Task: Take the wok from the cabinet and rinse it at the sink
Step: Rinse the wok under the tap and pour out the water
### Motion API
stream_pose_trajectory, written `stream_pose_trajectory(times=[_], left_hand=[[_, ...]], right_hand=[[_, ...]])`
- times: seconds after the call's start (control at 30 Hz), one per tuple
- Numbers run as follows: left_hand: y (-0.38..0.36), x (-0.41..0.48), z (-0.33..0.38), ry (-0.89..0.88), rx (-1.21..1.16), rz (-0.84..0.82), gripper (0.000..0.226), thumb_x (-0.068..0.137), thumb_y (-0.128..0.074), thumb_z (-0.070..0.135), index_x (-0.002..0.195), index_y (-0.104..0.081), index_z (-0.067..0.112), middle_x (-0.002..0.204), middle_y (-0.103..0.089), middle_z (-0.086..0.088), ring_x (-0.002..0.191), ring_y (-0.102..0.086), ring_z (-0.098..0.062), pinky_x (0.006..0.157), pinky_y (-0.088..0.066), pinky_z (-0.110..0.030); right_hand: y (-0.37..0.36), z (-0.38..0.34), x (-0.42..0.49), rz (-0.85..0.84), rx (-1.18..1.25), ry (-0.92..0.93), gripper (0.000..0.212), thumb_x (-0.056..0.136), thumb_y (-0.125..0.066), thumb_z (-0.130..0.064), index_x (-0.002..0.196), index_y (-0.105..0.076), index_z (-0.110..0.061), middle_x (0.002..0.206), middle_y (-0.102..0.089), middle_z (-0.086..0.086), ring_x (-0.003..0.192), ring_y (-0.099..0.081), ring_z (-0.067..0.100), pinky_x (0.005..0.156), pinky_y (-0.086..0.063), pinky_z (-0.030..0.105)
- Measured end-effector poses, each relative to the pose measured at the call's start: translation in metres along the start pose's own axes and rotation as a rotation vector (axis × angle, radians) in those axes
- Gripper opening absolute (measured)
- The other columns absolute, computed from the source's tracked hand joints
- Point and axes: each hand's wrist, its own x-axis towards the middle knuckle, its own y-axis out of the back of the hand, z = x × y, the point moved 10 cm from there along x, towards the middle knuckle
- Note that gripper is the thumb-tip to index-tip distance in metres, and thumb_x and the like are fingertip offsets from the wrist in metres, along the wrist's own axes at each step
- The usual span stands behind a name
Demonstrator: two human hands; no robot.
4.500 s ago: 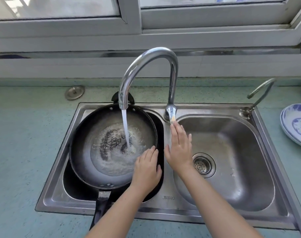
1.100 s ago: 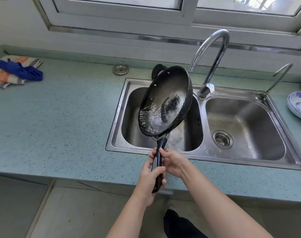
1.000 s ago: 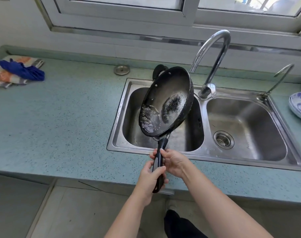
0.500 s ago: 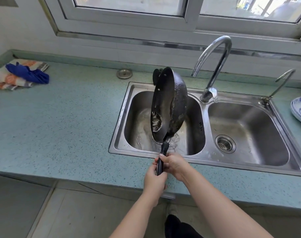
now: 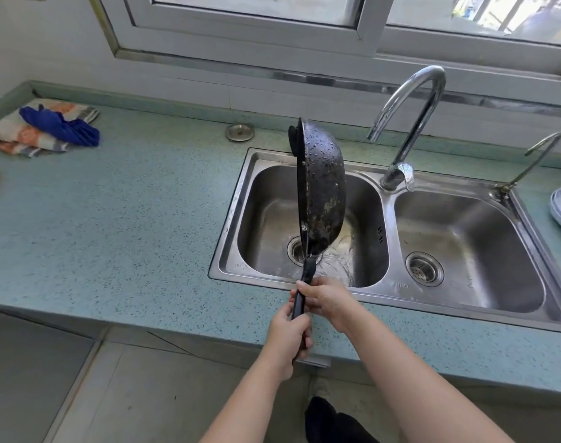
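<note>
Both hands are gripping the wok (image 5: 322,190) handle: left hand (image 5: 288,334) lower, right hand (image 5: 327,298) nearer the pan. The wok is standing on edge over the sink's (image 5: 237,199) left basin, draining, its long axis running straight away from the hands

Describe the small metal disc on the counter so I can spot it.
Start at the double sink; look just beyond its back-left corner on the teal counter. The disc lies flat there, below the window. It is the only round, shiny steel piece loose on the counter.
</note>
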Motion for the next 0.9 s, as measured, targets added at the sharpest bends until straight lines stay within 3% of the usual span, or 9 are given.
stream_pose_trajectory(times=[0.13,0.63,0.9], left_hand=[[-0.003,-0.002,0.0,0.022,-0.088,-0.034,0.024,0.081,-0.044,-0.001,0.087,-0.053,0.021,0.046,-0.045,0.006,0.035,-0.04,-0.007,0.032,-0.023,-0.014],[-0.009,-0.004,0.002,0.033,-0.219,-0.106,0.02,0.085,-0.042,-0.003,0.091,-0.05,0.014,0.05,-0.043,0.004,0.034,-0.038,-0.006,0.031,-0.024,-0.012],[-0.011,-0.004,-0.002,0.063,-0.313,-0.158,0.02,0.086,-0.042,-0.002,0.094,-0.051,0.014,0.049,-0.044,0.005,0.034,-0.037,-0.005,0.03,-0.024,-0.013]], right_hand=[[0.0,-0.004,0.0,-0.001,-0.035,0.023,0.005,0.087,-0.058,-0.006,0.085,-0.054,-0.005,0.08,-0.064,0.009,0.071,-0.063,0.021,0.062,-0.054,0.024],[0.002,-0.006,0.004,0.018,-0.044,0.047,0.013,0.082,-0.066,-0.007,0.074,-0.056,-0.008,0.073,-0.066,0.008,0.052,-0.067,0.009,0.048,-0.054,0.018],[0.001,-0.008,0.005,0.045,-0.078,0.043,0.015,0.079,-0.069,-0.009,0.083,-0.055,-0.005,0.075,-0.065,0.01,0.05,-0.066,0.008,0.045,-0.051,0.016]])
